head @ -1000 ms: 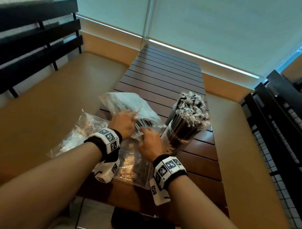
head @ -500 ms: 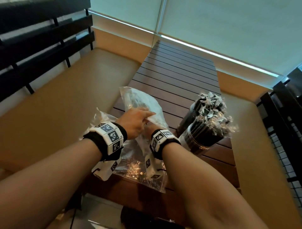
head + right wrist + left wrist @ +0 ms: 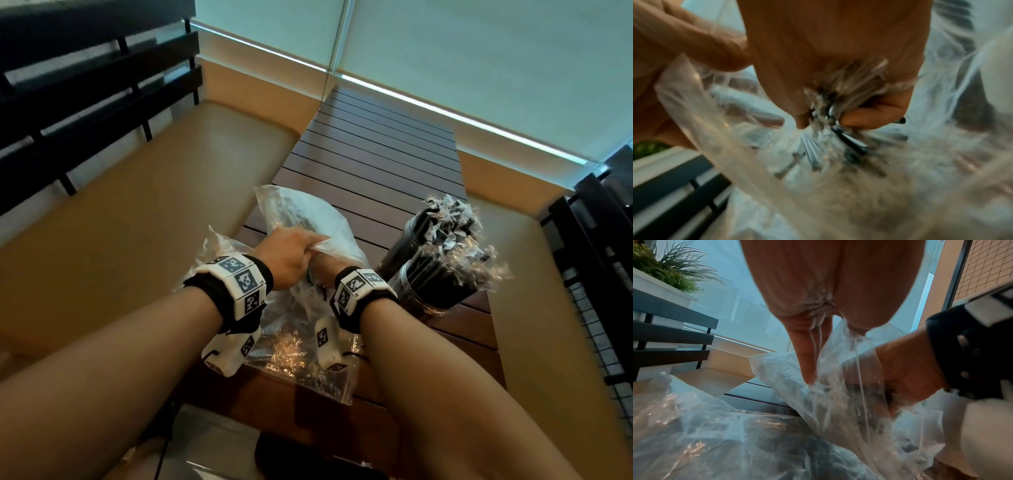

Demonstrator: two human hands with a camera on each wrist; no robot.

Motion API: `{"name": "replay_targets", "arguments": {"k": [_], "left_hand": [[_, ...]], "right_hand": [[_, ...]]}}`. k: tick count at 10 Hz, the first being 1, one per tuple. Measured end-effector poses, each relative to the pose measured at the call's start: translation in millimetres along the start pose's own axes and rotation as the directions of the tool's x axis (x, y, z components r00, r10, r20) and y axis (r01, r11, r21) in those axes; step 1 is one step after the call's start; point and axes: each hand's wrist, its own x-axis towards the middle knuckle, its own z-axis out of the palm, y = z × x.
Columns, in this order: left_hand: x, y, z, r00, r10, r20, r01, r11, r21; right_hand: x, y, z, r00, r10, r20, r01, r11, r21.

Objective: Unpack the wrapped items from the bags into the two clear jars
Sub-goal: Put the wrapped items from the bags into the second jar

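A clear plastic bag (image 3: pixel 308 212) stands half-raised on the slatted wooden table (image 3: pixel 376 154). My left hand (image 3: pixel 291 255) pinches the bag's upper edge (image 3: pixel 840 331) and holds its mouth up. My right hand (image 3: pixel 824 116) reaches inside the bag, with its fingers curled round a bunch of thin black wrapped items (image 3: pixel 840 97); in the head view the bag hides it beyond the wristband. Two clear jars stand to the right, a near one (image 3: pixel 435 291) and a far one (image 3: pixel 411 240). Both are packed with upright black wrapped items (image 3: pixel 452 253) with crinkled wrapper ends.
Another crumpled plastic bag (image 3: pixel 219 250) lies left of my left wrist, and a flattened one (image 3: pixel 301 359) lies at the table's near edge. Tan benches (image 3: pixel 137 205) flank the table. Black railings (image 3: pixel 599 257) stand at right and back left. A window blind (image 3: pixel 479 68) fills the far side.
My right hand has gone from the outside of the bag into its mouth and taken hold of wrapped items. My left hand has lifted the bag's edge higher.
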Motion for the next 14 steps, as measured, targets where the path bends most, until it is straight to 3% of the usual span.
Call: {"name": "replay_targets", "arguments": {"k": [1,2,4,5,6,8,10,11,12,13,14], "left_hand": [[0,2,-1,1.000,-0.017,0.011,0.017,1.000,0.001],[0,2,-4,0.999,-0.033,0.002,0.033,0.999,0.006],[-1,2,-9,0.998,-0.066,-0.025,0.066,0.998,0.010],[-1,6,-8,0.996,-0.076,-0.039,0.076,0.997,0.011],[0,11,-7,0.995,-0.091,-0.044,0.092,0.996,0.024],[13,11,-1,0.986,-0.167,-0.025,0.168,0.983,0.069],[27,18,-6,0.983,-0.180,-0.024,0.180,0.950,0.257],[30,22,-6,0.981,-0.193,0.005,0.184,0.943,0.276],[27,31,0,0.971,-0.219,0.099,0.178,0.931,0.320],[20,38,2,0.976,-0.161,0.149,0.092,0.918,0.386],[7,64,-9,0.994,0.044,0.096,-0.038,0.997,-0.062]], "right_hand": [[-12,-6,-3,0.999,-0.043,0.018,0.038,0.976,0.216],[-13,-7,-5,1.000,-0.001,0.029,-0.008,0.950,0.313],[-8,-7,-4,0.992,0.051,-0.117,-0.028,0.980,0.196],[-12,-1,-5,0.990,0.085,-0.113,-0.070,0.988,0.135],[-15,9,-2,0.981,0.027,-0.190,-0.018,0.999,0.047],[-54,40,-18,0.987,-0.042,-0.158,0.029,0.996,-0.084],[-139,67,-62,0.989,-0.136,-0.051,0.116,0.952,-0.285],[-174,88,-81,0.989,-0.145,-0.005,0.141,0.973,-0.180],[-200,100,-98,0.980,-0.196,-0.045,0.195,0.981,-0.010],[-202,99,-99,0.896,-0.380,-0.229,0.392,0.920,0.007],[-176,92,-81,0.721,-0.474,-0.506,0.464,0.872,-0.156]]}}
